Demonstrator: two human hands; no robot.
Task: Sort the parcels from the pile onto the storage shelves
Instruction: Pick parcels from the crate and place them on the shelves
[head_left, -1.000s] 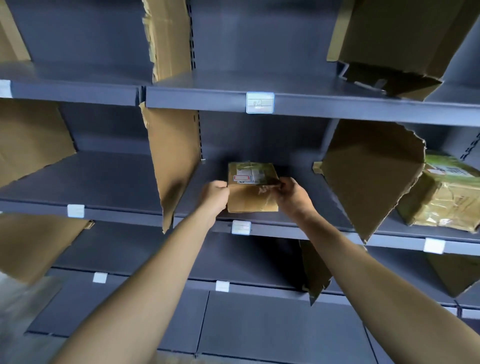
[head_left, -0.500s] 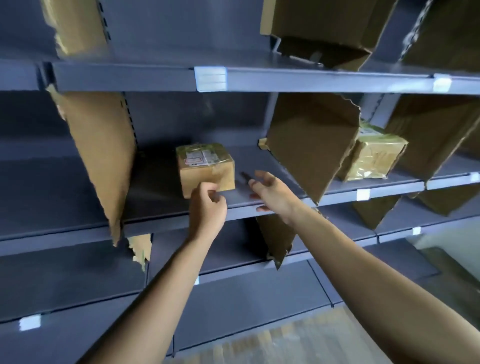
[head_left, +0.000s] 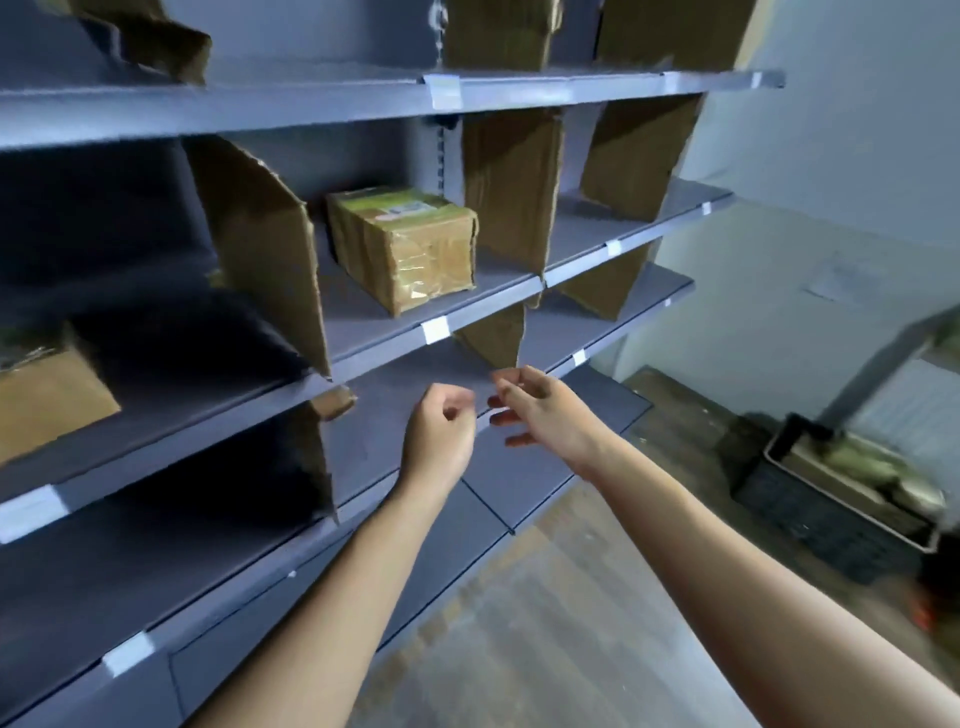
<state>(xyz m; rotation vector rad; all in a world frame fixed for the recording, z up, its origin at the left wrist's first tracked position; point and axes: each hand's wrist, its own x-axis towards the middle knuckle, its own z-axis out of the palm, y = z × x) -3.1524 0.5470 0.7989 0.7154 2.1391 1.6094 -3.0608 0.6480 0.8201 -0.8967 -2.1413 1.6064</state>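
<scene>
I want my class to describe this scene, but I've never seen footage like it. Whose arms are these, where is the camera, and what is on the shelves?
No machine here: the two bare arms belong to a person, and the camera sits on that person's head, looking forward and down. The left hand and right hand hover before the grey storage shelves, fingers loose, holding nothing. On the middle shelf a taped parcel stands between two upright cardboard dividers. A brown parcel shows at the left edge, beyond the left divider. Small white label tags sit on the shelf fronts. On the floor at right stands a dark crate; its contents are too blurred to name.
</scene>
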